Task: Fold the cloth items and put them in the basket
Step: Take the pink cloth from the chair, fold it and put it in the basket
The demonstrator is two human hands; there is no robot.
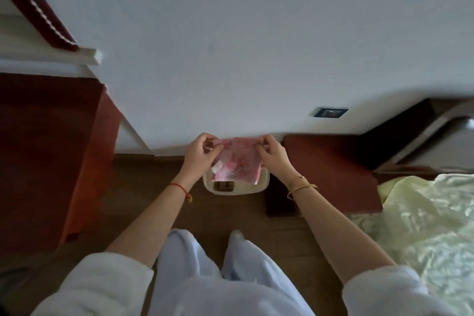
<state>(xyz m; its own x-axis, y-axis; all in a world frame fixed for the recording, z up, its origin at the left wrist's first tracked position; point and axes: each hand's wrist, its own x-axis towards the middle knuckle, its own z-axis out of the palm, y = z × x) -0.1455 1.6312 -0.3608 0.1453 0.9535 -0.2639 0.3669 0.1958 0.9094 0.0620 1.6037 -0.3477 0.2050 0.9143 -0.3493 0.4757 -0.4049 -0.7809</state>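
Observation:
A small pink patterned cloth (237,161) hangs in the air in front of me, held by its top corners. My left hand (198,155) pinches the upper left corner and my right hand (272,156) pinches the upper right one. Directly below the cloth, on the wooden floor, stands a white basket (256,188) against the wall; the cloth hides most of its opening. Something dark shows inside the basket, too small to tell what it is.
A red-brown wooden cabinet (56,151) stands on the left. A low red-brown bedside table (331,172) is to the right of the basket. A bed with a pale yellow-green cover (431,228) fills the right side. My legs in light trousers are at the bottom.

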